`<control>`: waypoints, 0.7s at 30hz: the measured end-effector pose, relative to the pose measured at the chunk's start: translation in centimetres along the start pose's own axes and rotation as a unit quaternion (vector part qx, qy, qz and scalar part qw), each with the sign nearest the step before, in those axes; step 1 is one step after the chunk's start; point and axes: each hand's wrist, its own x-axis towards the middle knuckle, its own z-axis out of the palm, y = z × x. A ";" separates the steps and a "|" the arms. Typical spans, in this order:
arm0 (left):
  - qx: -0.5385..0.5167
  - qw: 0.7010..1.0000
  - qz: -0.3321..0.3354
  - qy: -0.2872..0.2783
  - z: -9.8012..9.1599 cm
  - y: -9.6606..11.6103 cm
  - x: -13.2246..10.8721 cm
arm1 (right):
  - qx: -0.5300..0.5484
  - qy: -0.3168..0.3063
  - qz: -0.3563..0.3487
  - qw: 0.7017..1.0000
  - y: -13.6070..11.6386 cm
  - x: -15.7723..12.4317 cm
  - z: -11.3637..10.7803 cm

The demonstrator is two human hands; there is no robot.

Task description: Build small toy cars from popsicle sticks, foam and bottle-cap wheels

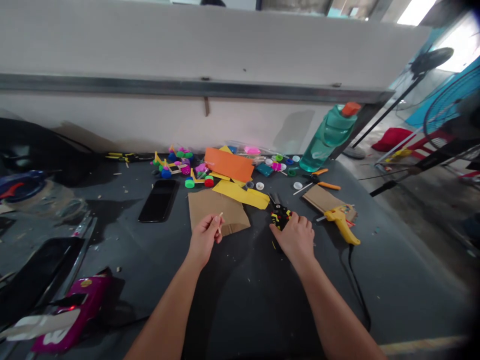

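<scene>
My left hand (pixel 204 239) is closed in a pinch on a short, thin wooden stick (pixel 221 215), held above a piece of brown cardboard (pixel 198 204). My right hand (pixel 299 239) rests over black and yellow wire strippers (pixel 278 214), its fingers curled on their handles. The metal jaws point away from me, and the palm hides part of the tool. A torn yellow strip (pixel 243 194) lies across the cardboard's far edge. Right of my right hand, a yellow glue gun (pixel 339 224) leans over a smaller cardboard piece (pixel 323 198).
Small wheeled pieces (pixel 180 162), an orange sheet (pixel 229 164) and bottle caps line the back. A green bottle (pixel 327 140) stands by orange-handled pliers (pixel 325 186). A phone (pixel 159 201) lies left of the cardboard; a magenta power strip (pixel 77 312) sits nearer.
</scene>
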 end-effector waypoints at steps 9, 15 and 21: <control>0.109 0.992 0.025 0.052 -0.3 -1.1 0.3 | 0.300 -0.048 -0.271 0.913 -2.9 -2.8 -2.9; 0.163 0.985 0.045 0.041 -0.2 -1.2 0.2 | 0.450 -0.177 -0.265 0.834 -7.4 -2.8 0.4; 0.186 0.982 0.035 0.005 -0.6 -1.2 0.3 | 0.544 -0.178 -0.207 0.793 -8.5 -2.0 2.7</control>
